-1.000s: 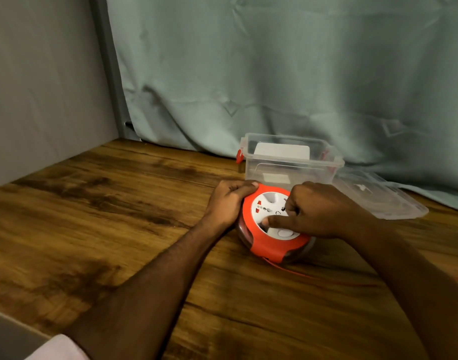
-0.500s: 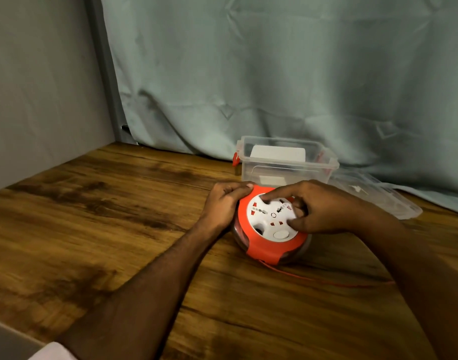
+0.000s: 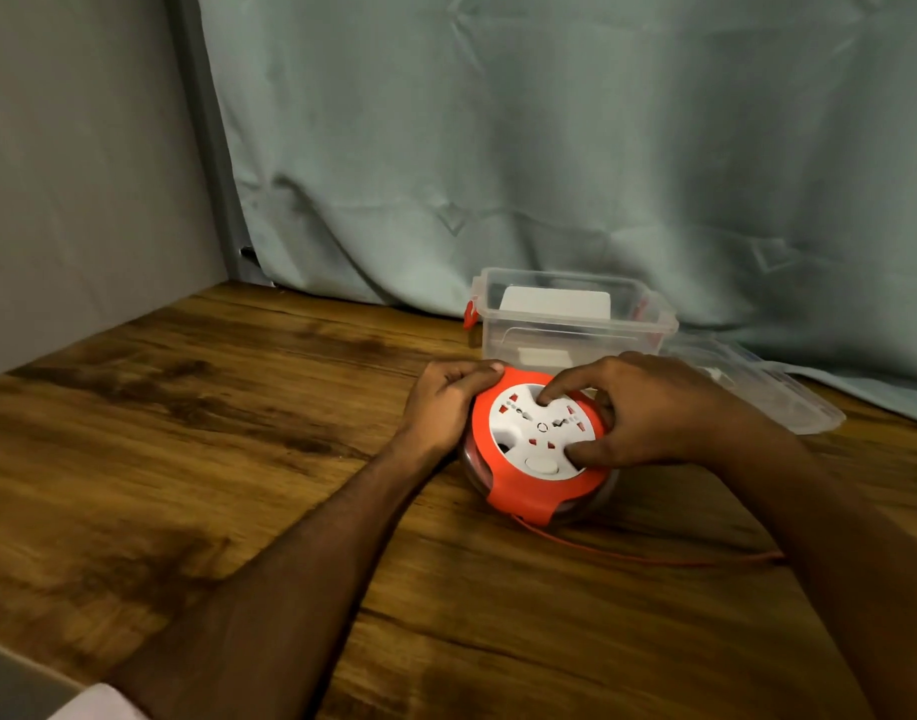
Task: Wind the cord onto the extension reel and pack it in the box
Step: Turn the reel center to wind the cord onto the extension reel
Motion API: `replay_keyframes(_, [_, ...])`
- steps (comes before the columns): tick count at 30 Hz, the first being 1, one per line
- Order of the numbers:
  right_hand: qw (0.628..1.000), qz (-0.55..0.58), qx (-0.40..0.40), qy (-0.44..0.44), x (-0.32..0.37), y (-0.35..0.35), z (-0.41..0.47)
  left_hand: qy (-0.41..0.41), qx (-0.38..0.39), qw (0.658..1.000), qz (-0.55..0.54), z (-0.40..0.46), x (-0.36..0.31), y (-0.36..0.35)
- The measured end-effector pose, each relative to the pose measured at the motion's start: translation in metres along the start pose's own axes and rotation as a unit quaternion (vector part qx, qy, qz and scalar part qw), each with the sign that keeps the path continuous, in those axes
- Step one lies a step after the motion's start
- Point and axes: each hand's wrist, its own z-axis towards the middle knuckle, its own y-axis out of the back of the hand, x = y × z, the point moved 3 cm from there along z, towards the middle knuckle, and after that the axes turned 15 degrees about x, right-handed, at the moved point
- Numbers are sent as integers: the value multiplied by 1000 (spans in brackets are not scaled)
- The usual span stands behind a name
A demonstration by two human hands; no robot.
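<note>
Orange-and-white round plastic extension reel (image 3: pixel 542 444) lies flat on the wood-grain table (image 3: pixel 186 459), socket face up, just in front of the clear plastic box (image 3: pixel 570 324). My left hand (image 3: pixel 446 407) is curled round the reel's left rim, thumb on the orange top edge, steadying it. My right hand (image 3: pixel 648 407) sits on the white centre disc w/ index tip in one finger recess and thumb in another, pinching the disc. Thin orange cord (image 3: pixel 654 559) exits the reel's front edge and trails right across the table, under my right forearm. Box is open; its clear lid (image 3: pixel 768 392) lies flat beside it on the right. Grey-green curtain (image 3: pixel 550 148) hangs behind, grey wall (image 3: pixel 82 174) at left.
</note>
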Motion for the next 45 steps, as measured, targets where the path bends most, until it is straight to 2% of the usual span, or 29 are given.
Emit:
replay_keyframes(7, [1000,-12,-4,-29,4,-1,0,-3,-2,1000,1,1,0,-1])
replay_keyframes(29, [1000,20,-20,-1,15,-7,7,-9,6,1000,4,1,1,0])
replay_keyframes(34, [997,-6,-76,27,17,12,-5,-16,-1,1000,-7,1,-1,0])
replay_keyframes(39, [997,37,21,65,10,8,-4,-17,26,999,-22,-2,-4,-3])
replay_keyframes(45, [997,28,8,69,10,6,-4,-15,25,999,-25,-2,-3,-2])
